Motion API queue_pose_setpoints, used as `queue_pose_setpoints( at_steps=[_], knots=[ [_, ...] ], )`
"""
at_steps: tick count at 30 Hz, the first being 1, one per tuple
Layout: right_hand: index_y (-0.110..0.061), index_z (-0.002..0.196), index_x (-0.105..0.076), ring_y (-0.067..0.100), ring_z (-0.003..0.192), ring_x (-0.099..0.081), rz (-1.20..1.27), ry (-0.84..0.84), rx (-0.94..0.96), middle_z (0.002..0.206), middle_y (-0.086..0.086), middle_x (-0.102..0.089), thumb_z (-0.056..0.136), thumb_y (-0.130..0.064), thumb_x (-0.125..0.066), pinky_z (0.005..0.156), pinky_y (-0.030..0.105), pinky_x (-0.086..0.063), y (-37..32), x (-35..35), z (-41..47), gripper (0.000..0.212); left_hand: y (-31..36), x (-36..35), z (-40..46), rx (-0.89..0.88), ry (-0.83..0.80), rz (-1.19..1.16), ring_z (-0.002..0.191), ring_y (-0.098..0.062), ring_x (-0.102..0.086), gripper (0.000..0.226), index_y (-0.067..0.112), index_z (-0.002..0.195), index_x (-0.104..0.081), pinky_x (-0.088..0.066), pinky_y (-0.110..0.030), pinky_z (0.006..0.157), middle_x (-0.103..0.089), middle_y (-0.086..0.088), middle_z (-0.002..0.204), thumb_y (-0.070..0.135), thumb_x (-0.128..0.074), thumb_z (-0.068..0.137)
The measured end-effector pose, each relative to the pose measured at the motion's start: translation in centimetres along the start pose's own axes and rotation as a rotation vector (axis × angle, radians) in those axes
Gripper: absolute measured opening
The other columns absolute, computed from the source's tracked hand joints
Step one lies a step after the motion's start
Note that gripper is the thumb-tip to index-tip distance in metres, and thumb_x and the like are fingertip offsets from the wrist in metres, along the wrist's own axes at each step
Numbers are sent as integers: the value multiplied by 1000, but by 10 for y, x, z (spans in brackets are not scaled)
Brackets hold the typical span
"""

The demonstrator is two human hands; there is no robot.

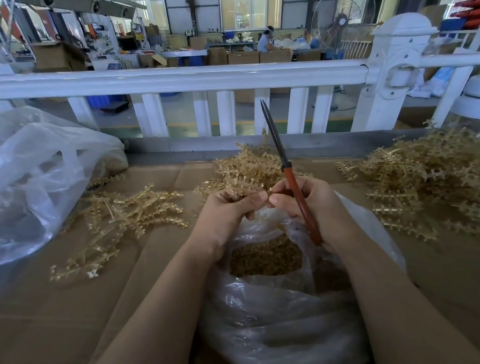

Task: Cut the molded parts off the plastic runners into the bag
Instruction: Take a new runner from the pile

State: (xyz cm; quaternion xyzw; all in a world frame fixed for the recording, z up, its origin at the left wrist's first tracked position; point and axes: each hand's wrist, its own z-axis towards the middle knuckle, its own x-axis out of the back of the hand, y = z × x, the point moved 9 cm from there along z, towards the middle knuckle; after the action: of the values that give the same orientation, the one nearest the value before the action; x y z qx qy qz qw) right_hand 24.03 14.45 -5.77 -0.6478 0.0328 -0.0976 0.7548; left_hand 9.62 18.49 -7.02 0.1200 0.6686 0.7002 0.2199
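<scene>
Above the bag [277,312]: left hand [226,210] curled, pinching a small runner [261,195]; right hand [314,203] wrapped round shut scissors [287,168], thumb touching that piece. Probably light, thin, stiff yet snappable; best pinched at the stem. Uncut runners [431,179] heaped right of bag.

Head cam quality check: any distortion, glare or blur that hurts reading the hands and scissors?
Head view: wide-angle bowing curves the white railing; daylight from the far windows, no hard shadows; soft sheen on the bag; both hands, left hand and right hand, and the scissors read sharp; the runner piles soften slightly toward the edges.
</scene>
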Motion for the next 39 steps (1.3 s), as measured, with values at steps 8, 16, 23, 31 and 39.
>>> queue_pose_setpoints(
  at_steps=[8,16,23,31,39],
  knots=[
    [-14,77,-63,14,63,-62,5,16,35,65,-4,-62,72,-26,-83,65,27,-55,0,2,0,23,-7,-1,0,22,-48,-13,92,-38,-72,25,7,91,-78,-55,-50,91,-75,-20,97,17,-86,70],
    [-22,75,-67,16,68,-67,-74,53,53,68,-3,-67,73,-34,-84,74,34,-57,-2,2,1,21,-3,10,0,12,88,-167,54,-13,-63,10,4,81,-72,-51,-21,53,-67,-6,64,7,-77,73],
    [-31,83,-66,-5,77,-65,-350,124,122,77,-22,-70,78,-56,-77,69,23,-46,-3,10,2,27,6,30,0,-94,263,-214,61,-13,-61,18,15,70,-77,-50,-22,58,-67,-6,68,9,-71,86],
    [-33,88,-64,1,72,-62,-717,79,192,75,-13,-67,60,-92,-51,60,20,-44,-7,1,-1,67,7,30,-1,-98,293,-256,77,-11,-70,19,20,72,-77,-55,-22,68,-76,-5,86,14,-70,89],
    [-34,93,-60,-2,73,-59,-823,58,193,77,-18,-64,69,-86,-55,60,15,-40,-10,-1,-5,57,18,28,-1,-196,247,-259,69,-10,-63,29,22,70,-72,-54,-23,71,-70,1,73,9,-62,93]
  ],
)
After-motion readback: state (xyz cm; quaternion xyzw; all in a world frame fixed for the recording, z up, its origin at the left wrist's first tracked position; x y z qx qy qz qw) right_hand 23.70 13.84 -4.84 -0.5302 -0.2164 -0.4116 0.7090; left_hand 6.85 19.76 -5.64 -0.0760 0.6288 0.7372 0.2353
